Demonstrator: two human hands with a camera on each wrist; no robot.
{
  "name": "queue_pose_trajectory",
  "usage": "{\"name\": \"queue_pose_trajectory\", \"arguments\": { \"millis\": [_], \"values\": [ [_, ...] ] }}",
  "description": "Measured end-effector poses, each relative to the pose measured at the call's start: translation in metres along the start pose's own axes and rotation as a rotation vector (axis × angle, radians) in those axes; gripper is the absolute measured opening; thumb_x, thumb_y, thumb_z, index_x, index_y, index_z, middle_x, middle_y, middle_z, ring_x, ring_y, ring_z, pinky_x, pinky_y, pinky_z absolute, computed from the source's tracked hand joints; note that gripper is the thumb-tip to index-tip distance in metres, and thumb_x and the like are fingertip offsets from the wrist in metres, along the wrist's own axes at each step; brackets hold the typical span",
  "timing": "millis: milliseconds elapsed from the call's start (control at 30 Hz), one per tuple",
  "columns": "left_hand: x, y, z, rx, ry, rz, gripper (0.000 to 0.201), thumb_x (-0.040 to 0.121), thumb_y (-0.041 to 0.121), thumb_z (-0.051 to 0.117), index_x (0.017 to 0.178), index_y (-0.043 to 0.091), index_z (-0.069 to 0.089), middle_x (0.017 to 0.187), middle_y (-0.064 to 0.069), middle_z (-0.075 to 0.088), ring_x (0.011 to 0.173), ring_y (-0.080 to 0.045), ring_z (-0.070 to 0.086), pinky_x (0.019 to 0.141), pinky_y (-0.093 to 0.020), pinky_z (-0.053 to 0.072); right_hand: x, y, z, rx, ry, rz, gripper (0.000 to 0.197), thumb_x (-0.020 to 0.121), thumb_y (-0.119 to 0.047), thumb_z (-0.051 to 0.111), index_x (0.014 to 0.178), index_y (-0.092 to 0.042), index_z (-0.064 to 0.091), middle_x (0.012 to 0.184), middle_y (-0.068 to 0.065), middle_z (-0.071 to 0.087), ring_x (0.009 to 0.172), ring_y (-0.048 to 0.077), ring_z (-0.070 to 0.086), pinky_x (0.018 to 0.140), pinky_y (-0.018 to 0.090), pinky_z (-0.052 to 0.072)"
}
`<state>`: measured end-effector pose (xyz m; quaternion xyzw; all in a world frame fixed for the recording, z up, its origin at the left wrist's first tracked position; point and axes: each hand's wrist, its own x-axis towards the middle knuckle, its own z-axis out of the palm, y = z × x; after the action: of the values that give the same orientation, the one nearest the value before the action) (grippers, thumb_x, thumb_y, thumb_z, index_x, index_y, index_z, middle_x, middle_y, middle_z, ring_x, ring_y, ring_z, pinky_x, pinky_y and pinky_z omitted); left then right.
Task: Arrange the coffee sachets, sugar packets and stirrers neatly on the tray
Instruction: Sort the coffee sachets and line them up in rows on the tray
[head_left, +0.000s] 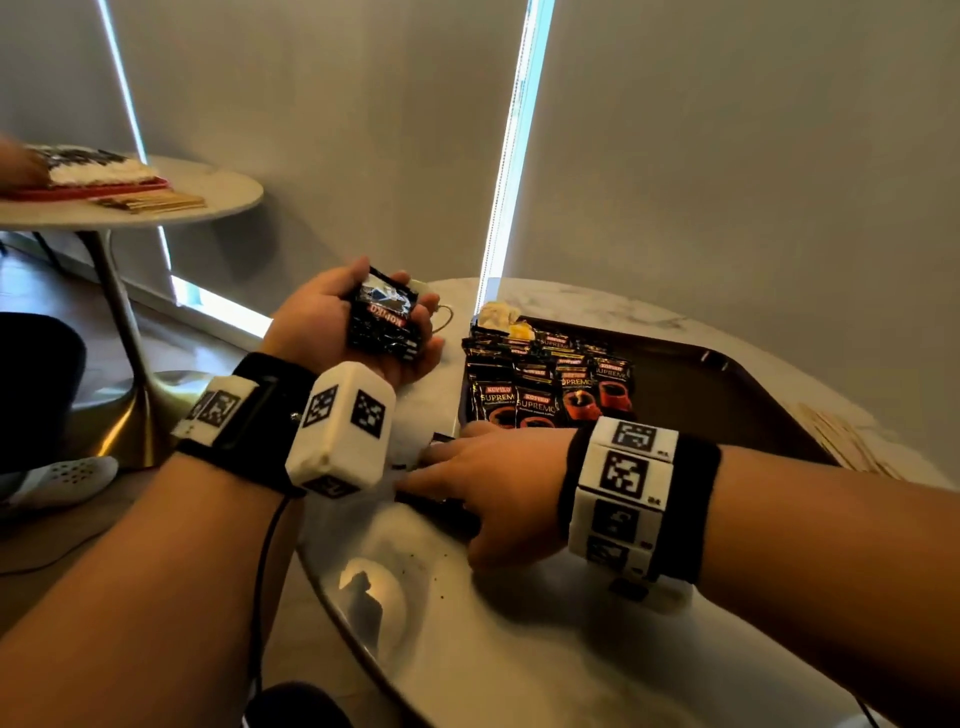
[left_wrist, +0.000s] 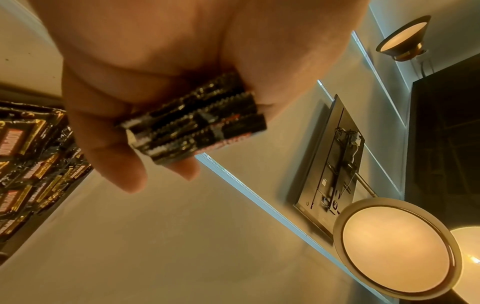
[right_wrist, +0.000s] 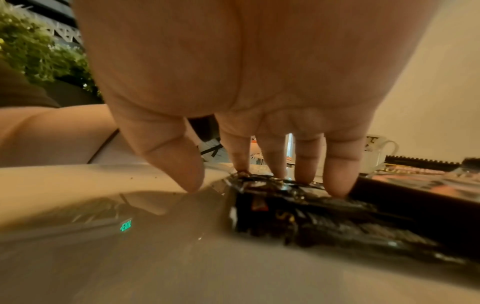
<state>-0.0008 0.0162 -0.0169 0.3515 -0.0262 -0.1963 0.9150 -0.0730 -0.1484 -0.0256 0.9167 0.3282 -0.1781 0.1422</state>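
A round, pale marble-look worktop (head_left: 519, 649) stands before grey roller blinds (head_left: 727, 182), with strips of daylight showing at their edges; a second round table (head_left: 218, 187) on a brass pedestal stands off to the left, carrying a red tray (head_left: 104, 188) of packets and a bundle of wooden sticks (head_left: 156, 201). On the near worktop a dark brown tray (head_left: 737, 384) holds overlapping rows of black coffee sachets (head_left: 545, 389) along its left side, with a few yellowish packets (head_left: 501, 316) at the far left corner. Wooden stirrers (head_left: 841, 436) lie on the worktop just beside the tray's right edge. A white mug (right_wrist: 378, 151) stands behind the tray in the right wrist view. The person's left hand (head_left: 353, 322), palm up and raised off the worktop's left edge, has its grip closed around a small stack of sachets (head_left: 384, 319), whose serrated edges show between thumb and fingers in the left wrist view. The right hand (head_left: 498, 483) reaches across the worktop's near left part, fingers (right_wrist: 337, 176) straight and pressing down on loose black sachets (right_wrist: 298, 207) lying flat just outside the tray's front left corner, the thumb touching the bare surface beside them; this grip is relaxed, grasping nothing.
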Motion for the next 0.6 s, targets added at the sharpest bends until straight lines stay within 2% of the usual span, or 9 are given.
{"name": "queue_pose_trajectory", "arguments": {
  "millis": [67,167,267,367,467,533,600],
  "values": [
    [0.001,0.001,0.003,0.022,-0.011,-0.004,0.035,0.099,0.046,0.043,0.113,0.016,0.055,0.092,-0.012,0.069,0.069,-0.017,0.062,0.071,-0.04,0.059,-0.008,0.003,0.004,0.02,-0.022,-0.001,0.08,0.089,-0.029,0.067,0.155,-0.042,0.022,0.154,-0.005,0.033,0.136,0.028,0.032,0.107,0.048,0.044],
    [0.005,0.0,0.007,0.052,-0.029,-0.023,0.037,0.099,0.046,0.043,0.12,0.017,0.052,0.096,-0.013,0.068,0.069,-0.018,0.062,0.067,-0.044,0.059,-0.032,0.011,0.013,0.09,-0.04,0.007,0.076,0.091,-0.016,0.062,0.153,-0.044,0.028,0.157,-0.01,0.029,0.136,0.026,0.029,0.111,0.047,0.039],
    [0.008,-0.01,0.021,0.088,-0.053,-0.058,0.038,0.099,0.047,0.044,0.12,0.017,0.054,0.092,-0.012,0.068,0.068,-0.018,0.062,0.065,-0.037,0.058,-0.056,0.019,0.022,0.167,-0.042,0.008,0.074,0.093,-0.008,0.056,0.151,-0.046,0.032,0.159,-0.014,0.025,0.139,0.024,0.025,0.116,0.045,0.032],
    [0.016,-0.027,0.043,0.142,-0.087,-0.117,0.038,0.098,0.049,0.046,0.119,0.018,0.055,0.092,-0.012,0.067,0.067,-0.017,0.061,0.062,-0.032,0.055,-0.078,0.034,0.03,0.277,-0.03,0.026,0.07,0.092,-0.006,0.056,0.147,-0.047,0.041,0.157,-0.019,0.03,0.139,0.016,0.026,0.116,0.034,0.025],
    [0.03,-0.042,0.066,0.21,-0.105,-0.167,0.039,0.099,0.05,0.047,0.121,0.019,0.053,0.093,-0.011,0.066,0.067,-0.018,0.061,0.059,-0.034,0.055,-0.098,0.05,0.04,0.443,-0.007,0.068,0.062,0.09,-0.01,0.06,0.139,-0.048,0.052,0.15,-0.021,0.042,0.134,0.003,0.041,0.116,0.029,0.034],
    [0.039,-0.051,0.083,0.236,-0.11,-0.18,0.038,0.099,0.049,0.048,0.121,0.019,0.053,0.095,-0.012,0.065,0.066,-0.018,0.061,0.057,-0.034,0.055,-0.11,0.057,0.045,0.545,0.026,0.119,0.049,0.092,-0.016,0.061,0.131,-0.046,0.059,0.137,-0.021,0.054,0.119,0.0,0.054,0.106,0.026,0.045],
    [0.048,-0.06,0.102,0.254,-0.13,-0.192,0.036,0.099,0.049,0.049,0.118,0.018,0.054,0.095,-0.012,0.065,0.065,-0.019,0.061,0.057,-0.034,0.055,-0.123,0.065,0.046,0.591,0.203,0.233,0.029,0.092,-0.027,0.064,0.117,-0.042,0.066,0.118,-0.019,0.059,0.103,0.001,0.058,0.092,0.021,0.05]
  ]
}}
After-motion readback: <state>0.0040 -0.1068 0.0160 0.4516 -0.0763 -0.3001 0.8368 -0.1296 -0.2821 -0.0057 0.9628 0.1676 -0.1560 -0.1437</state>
